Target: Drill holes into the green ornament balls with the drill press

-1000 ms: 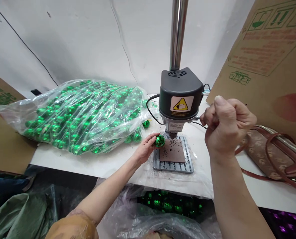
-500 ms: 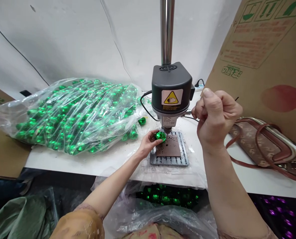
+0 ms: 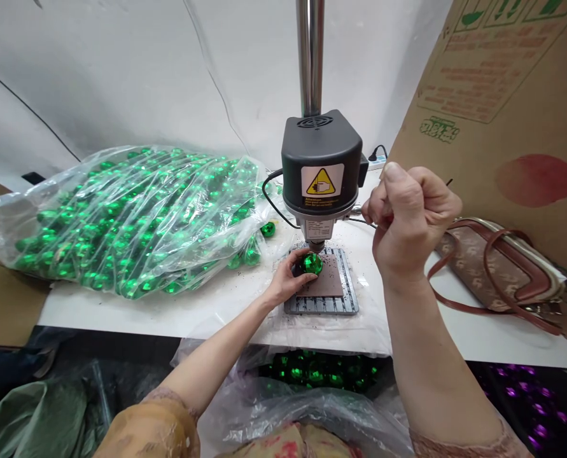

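Observation:
My left hand (image 3: 290, 278) pinches a shiny green faceted ball (image 3: 312, 263) between thumb and fingers. It holds the ball under the chuck (image 3: 316, 245) of a small black drill press (image 3: 321, 159), over a brown board (image 3: 328, 283) on the slotted metal base (image 3: 321, 306). Whether the bit touches the ball, I cannot tell. My right hand (image 3: 410, 219) is closed in a fist at the press's right side, around its feed lever (image 3: 356, 210); most of the lever is hidden by the fingers.
A clear plastic bag (image 3: 140, 222) full of green balls lies on the left of the white table, one loose ball (image 3: 267, 229) beside it. At right are a brown handbag (image 3: 503, 267) and a large carton (image 3: 497, 127). More green balls (image 3: 321, 371) sit below the table edge.
My left hand has shifted the green ball slightly right and down, further over the board beneath the chuck. My right hand stays closed at the lever. The view has moved a little.

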`<move>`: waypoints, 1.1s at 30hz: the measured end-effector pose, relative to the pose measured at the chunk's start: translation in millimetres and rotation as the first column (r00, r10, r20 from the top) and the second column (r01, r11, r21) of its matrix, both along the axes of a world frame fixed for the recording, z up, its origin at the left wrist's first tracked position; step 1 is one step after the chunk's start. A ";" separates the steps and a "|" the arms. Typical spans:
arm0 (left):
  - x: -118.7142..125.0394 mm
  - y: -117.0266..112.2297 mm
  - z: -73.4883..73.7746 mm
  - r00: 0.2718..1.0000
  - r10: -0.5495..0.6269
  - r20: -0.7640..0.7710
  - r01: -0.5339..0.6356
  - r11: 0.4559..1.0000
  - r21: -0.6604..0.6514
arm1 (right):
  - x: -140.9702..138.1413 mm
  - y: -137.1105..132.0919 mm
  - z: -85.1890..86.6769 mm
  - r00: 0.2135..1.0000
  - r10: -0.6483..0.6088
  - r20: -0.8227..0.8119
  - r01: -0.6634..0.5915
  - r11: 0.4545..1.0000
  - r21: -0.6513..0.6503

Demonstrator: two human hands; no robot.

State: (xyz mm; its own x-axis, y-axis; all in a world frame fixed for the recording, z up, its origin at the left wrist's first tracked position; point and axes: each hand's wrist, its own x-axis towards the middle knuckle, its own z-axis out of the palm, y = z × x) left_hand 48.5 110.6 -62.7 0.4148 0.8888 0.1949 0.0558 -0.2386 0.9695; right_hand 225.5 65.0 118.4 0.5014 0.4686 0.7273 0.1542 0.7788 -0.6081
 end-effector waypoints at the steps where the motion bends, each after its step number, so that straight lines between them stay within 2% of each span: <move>1: 1.1 -1.4 -0.1 1.000 0.004 -0.008 -0.003 1.000 0.006 | -0.1 -0.2 0.3 1.000 0.016 -0.011 -0.016 1.000 0.009; 4: 4.9 -6.7 0.8 1.000 0.024 -0.017 -0.024 1.000 0.005 | -0.3 -0.5 0.7 0.998 0.045 -0.033 -0.045 0.999 0.017; 14: 19.5 -20.4 -1.7 0.993 0.088 0.076 -0.085 0.995 -0.042 | 2.0 1.7 -3.1 1.000 -0.012 0.017 0.013 1.000 -0.025; 26: 18.9 -22.6 -5.2 0.995 0.061 0.080 -0.055 0.996 -0.065 | 2.0 -3.7 -0.4 1.000 0.025 -0.005 -0.025 0.999 -0.038; 33: 19.3 -22.8 -6.2 0.996 0.062 0.071 -0.060 0.998 -0.032 | -3.2 -6.5 -11.8 0.994 0.100 -0.043 -0.093 0.986 0.140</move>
